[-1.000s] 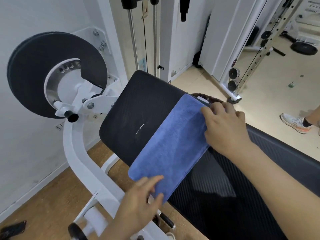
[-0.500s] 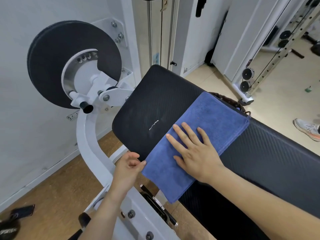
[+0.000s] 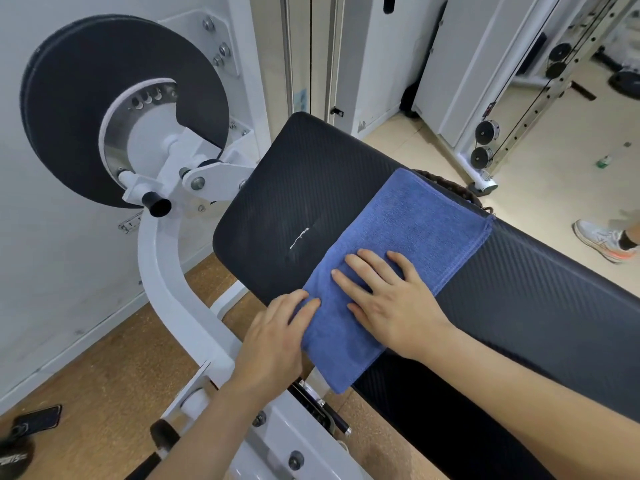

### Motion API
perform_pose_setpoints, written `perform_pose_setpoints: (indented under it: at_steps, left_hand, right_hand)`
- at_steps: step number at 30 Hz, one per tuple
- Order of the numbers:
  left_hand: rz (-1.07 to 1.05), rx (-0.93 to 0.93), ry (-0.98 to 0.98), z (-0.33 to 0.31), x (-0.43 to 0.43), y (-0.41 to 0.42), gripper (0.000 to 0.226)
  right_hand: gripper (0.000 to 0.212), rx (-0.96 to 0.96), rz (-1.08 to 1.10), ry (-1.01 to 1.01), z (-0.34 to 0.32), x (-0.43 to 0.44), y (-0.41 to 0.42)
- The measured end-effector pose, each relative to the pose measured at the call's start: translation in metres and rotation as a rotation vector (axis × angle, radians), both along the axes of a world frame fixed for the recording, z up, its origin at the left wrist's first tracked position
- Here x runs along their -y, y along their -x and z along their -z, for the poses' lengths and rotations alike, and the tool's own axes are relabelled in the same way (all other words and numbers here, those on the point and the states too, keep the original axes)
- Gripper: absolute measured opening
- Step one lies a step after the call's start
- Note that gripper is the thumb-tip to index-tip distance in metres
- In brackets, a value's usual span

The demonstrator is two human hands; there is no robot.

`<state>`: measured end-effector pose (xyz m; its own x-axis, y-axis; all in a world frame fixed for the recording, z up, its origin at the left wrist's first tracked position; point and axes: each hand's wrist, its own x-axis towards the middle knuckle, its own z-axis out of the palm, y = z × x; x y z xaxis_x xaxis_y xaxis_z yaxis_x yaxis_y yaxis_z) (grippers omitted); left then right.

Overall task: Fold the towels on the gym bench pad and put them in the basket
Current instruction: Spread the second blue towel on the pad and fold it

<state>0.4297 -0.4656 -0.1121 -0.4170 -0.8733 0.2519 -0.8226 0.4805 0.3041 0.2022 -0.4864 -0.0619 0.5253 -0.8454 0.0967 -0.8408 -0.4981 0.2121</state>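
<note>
A: Head view, item one: blue towel (image 3: 408, 244), folded to a long rectangle, lying slantwise across the black bench pad (image 3: 304, 188). Far corner reaches the pad's far edge; near end hangs over the near edge, past the pad.

B: Item two, hands?

A: Right hand (image 3: 391, 299), palm down, flat on the near half of the towel, fingers (image 3: 363, 268) extended and slightly spread, pointing toward the pad's rounded end. Left hand (image 3: 273, 337) at the towel's near left edge; fingertips curl onto the cloth there. Whether the thumb grips beneath the edge, I cannot tell, since the back of the hand covers it.

B: Basket?

A: Dark woven rim (image 3: 453, 188) showing just behind the towel's far corner, beyond the pad; most of it is hidden, so it is probably the basket.

B: Surroundings?

A: White machine frame (image 3: 166, 271) curving beside the pad on the left, with a large black disc (image 3: 86, 81) mounted above it. Wooden floor under the frame; a dark phone (image 3: 38, 419) lying on it at lower left. Pulley rig (image 3: 485, 143) at upper right. A sneaker (image 3: 602, 239) of a second person on the pale floor, far right.
</note>
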Motion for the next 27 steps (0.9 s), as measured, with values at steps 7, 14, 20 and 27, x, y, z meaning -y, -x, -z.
perform_pose_setpoints:
  at_steps: [7, 14, 20, 27]
  left_hand:
    - [0.114, 0.202, 0.122, 0.002, -0.016, -0.019, 0.076]
    - [0.308, 0.288, 0.246, 0.002, -0.013, -0.012, 0.035]
    - [0.334, 0.291, 0.393, -0.002, -0.001, -0.003, 0.026]
    - [0.341, 0.213, 0.217, -0.011, 0.009, -0.011, 0.012]
  right_hand:
    - [0.033, 0.215, -0.101, 0.085, -0.01, -0.055, -0.023]
    - [0.049, 0.163, 0.022, -0.079, 0.028, -0.09, -0.029]
    - [0.035, 0.2, 0.115, 0.015, 0.039, -0.092, -0.044]
    - [0.017, 0.281, 0.212, 0.177, 0.046, -0.09, -0.058]
